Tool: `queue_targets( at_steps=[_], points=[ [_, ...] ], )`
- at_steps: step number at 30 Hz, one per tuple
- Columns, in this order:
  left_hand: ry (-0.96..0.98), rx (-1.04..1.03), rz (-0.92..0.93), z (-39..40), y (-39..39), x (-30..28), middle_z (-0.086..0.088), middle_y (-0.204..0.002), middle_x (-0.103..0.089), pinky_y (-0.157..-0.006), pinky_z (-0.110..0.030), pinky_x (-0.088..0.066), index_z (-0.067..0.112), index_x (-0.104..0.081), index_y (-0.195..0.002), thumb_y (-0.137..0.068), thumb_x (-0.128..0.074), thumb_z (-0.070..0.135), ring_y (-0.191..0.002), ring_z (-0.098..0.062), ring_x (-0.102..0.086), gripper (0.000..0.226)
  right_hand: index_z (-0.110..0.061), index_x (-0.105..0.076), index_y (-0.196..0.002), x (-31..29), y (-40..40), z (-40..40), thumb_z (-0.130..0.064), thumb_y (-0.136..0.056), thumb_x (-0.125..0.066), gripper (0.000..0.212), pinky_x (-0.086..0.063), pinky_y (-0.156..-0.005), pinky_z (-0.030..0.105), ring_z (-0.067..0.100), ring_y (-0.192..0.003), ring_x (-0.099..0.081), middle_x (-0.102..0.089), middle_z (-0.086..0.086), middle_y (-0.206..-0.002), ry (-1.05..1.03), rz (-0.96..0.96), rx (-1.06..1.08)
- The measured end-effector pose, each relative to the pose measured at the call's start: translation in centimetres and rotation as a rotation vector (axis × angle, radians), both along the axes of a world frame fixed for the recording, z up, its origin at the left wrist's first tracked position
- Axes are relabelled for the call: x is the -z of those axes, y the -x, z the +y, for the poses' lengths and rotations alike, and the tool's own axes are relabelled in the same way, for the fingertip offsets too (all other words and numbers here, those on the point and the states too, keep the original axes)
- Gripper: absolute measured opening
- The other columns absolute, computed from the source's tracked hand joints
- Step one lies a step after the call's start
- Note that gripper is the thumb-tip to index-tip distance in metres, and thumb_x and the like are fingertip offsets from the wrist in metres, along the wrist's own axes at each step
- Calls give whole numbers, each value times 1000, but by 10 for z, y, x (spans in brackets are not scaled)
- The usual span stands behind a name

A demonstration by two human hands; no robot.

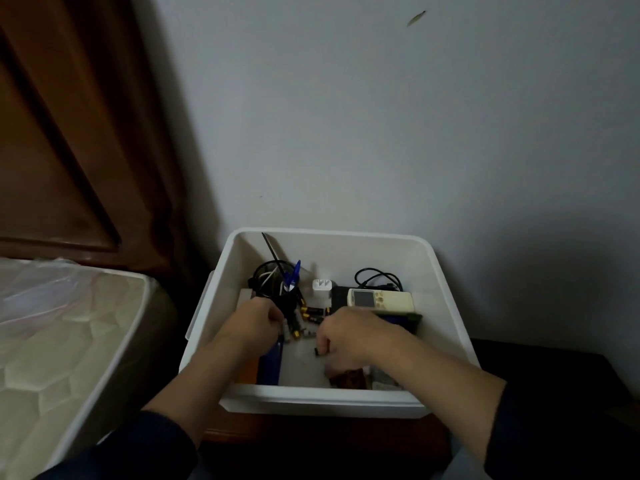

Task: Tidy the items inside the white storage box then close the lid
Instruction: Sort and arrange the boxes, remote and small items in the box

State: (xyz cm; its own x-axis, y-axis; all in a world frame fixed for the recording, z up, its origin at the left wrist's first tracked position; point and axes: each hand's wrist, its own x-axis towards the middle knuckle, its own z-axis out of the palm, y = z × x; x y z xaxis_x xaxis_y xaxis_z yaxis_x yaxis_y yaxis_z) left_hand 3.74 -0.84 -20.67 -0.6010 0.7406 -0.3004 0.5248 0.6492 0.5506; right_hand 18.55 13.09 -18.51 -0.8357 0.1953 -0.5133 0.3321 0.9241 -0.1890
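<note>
The white storage box (446, 306) stands open against the wall, and no lid shows. Both my hands are inside it. My left hand (254, 322) curls over several loose batteries (313, 314) near the middle-left. My right hand (346, 336) pinches a small dark battery (317, 351) between thumb and fingers. A black mesh pen holder (273, 277) with a blue pen and a black stick sits at the back left. A white plug adapter (322, 285), a black cable (377, 277) and a cream remote (381, 299) lie along the back. A blue flat item (272, 363) lies under my left wrist.
A mattress in clear plastic (62, 341) lies to the left. The wooden headboard (69, 133) rises behind it. The box rests on a brown wooden surface (311, 434). A dark surface (554, 358) lies to the right. The grey wall (381, 116) stands right behind the box.
</note>
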Motion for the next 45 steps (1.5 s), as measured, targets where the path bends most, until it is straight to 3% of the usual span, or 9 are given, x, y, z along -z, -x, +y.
queue_targets(
  at_steps=[4, 10, 13, 17, 20, 24, 38, 41, 45],
  points=[
    [32, 41, -12, -8, 4, 1, 5, -124, -67, -97, -29, -56, 29, -70, -119, -96, -57, -1, -113, -12, -62, 40, -21, -66, -132, 20, 17, -11, -22, -96, -72, 36, -41, -105, 47, 31, -128, -48, -59, 10, -135, -172, -157, -134],
    [58, 35, -21, 2, 7, 11, 5, -121, -66, -86, -31, -61, 28, -69, -120, -97, -55, 2, -98, -13, -67, 38, -14, -61, -134, 41, 26, -11, -32, -92, -79, 49, -37, -110, 46, 30, -129, -51, -60, 10, -137, -217, -217, -194],
    [140, 15, -132, 2, 9, 17, 3, -114, -60, -74, -31, -65, 26, -66, -125, -98, -54, 2, -79, -15, -75, 38, -16, -64, -128, 48, 28, -10, -32, -89, -82, 46, -38, -109, 44, 28, -125, -56, -64, 8, -132, -135, -202, -186],
    [123, -7, -134, 1, 13, 21, -1, -116, -62, -79, -35, -64, 28, -61, -120, -94, -59, 3, -98, -21, -68, 36, -18, -72, -124, 48, 27, -7, -29, -85, -87, 43, -57, -97, 38, 24, -112, -66, -69, 4, -124, 164, -284, -70],
    [161, 46, -102, 1, 14, 23, 0, -110, -61, -69, -27, -58, 28, -58, -119, -92, -65, 9, -99, -20, -64, 33, -15, -75, -123, 50, 28, -7, -23, -90, -82, 35, -59, -95, 41, 26, -108, -69, -71, 6, -123, 151, -346, -153],
    [202, 97, -90, 2, 14, 24, -1, -108, -61, -71, -28, -57, 26, -56, -126, -91, -68, 7, -101, -22, -64, 42, -15, -76, -124, 53, 31, -11, -23, -93, -78, 32, -57, -97, 40, 27, -110, -69, -73, 6, -122, 142, -362, -242],
    [193, 98, -89, 1, 15, 23, -1, -109, -62, -66, -26, -54, 26, -58, -126, -90, -62, 3, -99, -20, -64, 44, -18, -75, -123, 63, 40, -21, -27, -94, -79, 31, -60, -96, 39, 22, -107, -71, -75, 3, -119, 384, -174, -2],
    [195, 103, -87, 1, 15, 23, -2, -109, -62, -71, -28, -56, 27, -57, -129, -90, -62, 3, -99, -21, -64, 45, -14, -76, -116, 50, 42, -7, -14, -94, -74, 22, -61, -86, 35, 22, -101, -70, -72, 6, -109, 245, -30, 98],
    [213, 121, -58, 1, 13, 23, -2, -112, -61, -78, -31, -56, 26, -55, -131, -91, -63, 3, -101, -21, -63, 47, -17, -77, -112, 32, 46, 10, -10, -93, -73, 21, -61, -91, 38, 25, -103, -70, -69, 5, -113, -28, 85, 140]
  ],
)
